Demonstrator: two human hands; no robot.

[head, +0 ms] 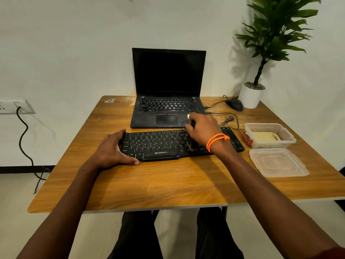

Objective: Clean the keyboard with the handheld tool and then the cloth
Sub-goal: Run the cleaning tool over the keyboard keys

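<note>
A black keyboard (158, 144) lies across the middle of the wooden table (168, 182), in front of an open laptop. My left hand (113, 148) grips the keyboard's left end, thumb along its front edge. My right hand (202, 130) is curled round a dark handheld brush (192, 144), whose bristles touch the keys right of the keyboard's centre. Most of the brush is hidden under my hand. A yellow cloth (265, 136) lies inside a clear plastic box (288, 140) to the right of the keyboard.
The black laptop (168, 86) stands open behind the keyboard. A mouse (235, 104) and its cable lie at the back right beside a potted plant (251, 96). The box's clear lid (278, 162) rests near the table's right edge.
</note>
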